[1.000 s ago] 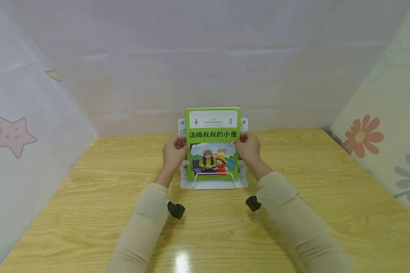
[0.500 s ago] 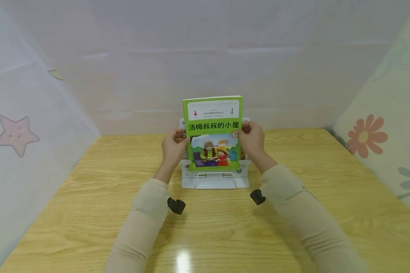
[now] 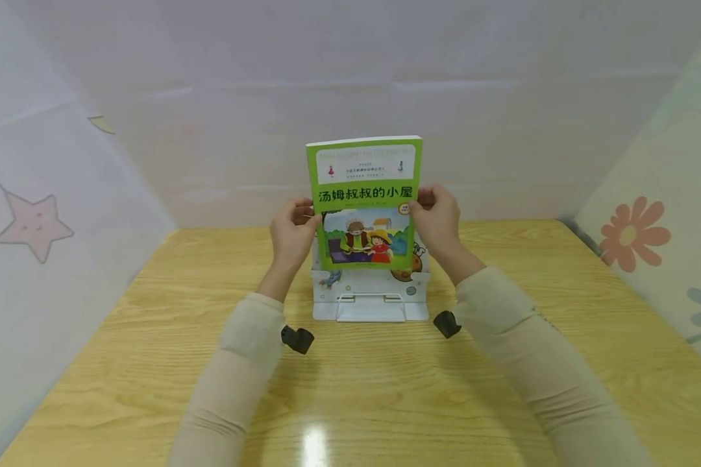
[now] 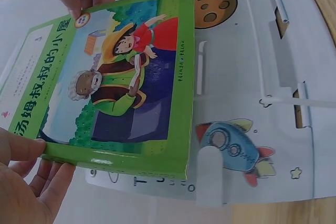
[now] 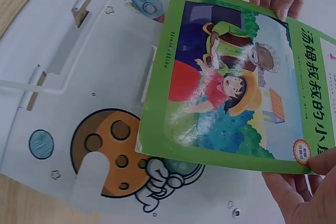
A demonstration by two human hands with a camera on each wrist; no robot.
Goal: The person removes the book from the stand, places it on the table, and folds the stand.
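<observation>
A green picture-covered book [image 3: 367, 201] is held upright between both hands, its lower edge raised above the wire lip of a white book stand [image 3: 370, 310]. My left hand [image 3: 293, 227] pinches the book's left edge, thumb on the cover and fingers behind. On the opposite edge, my right hand [image 3: 438, 217] grips in the same way. In the left wrist view the stand's backboard shows a printed blue rocket [image 4: 231, 145]. An orange planet and a small astronaut [image 5: 160, 182] are printed on it in the right wrist view. The book hides the upper backboard.
The stand rests on a wooden table [image 3: 350, 383] near its back edge. Behind it hangs a pale cloth wall [image 3: 350, 84], with patterned side walls showing a pink star [image 3: 34, 227] and a red flower [image 3: 635, 233]. Dark wrist cameras [image 3: 296, 339] sit at both cuffs.
Both hands have lifted the book up out of the stand's wire lip, exposing more of the backboard's lower part. The stand has stayed in place on the table.
</observation>
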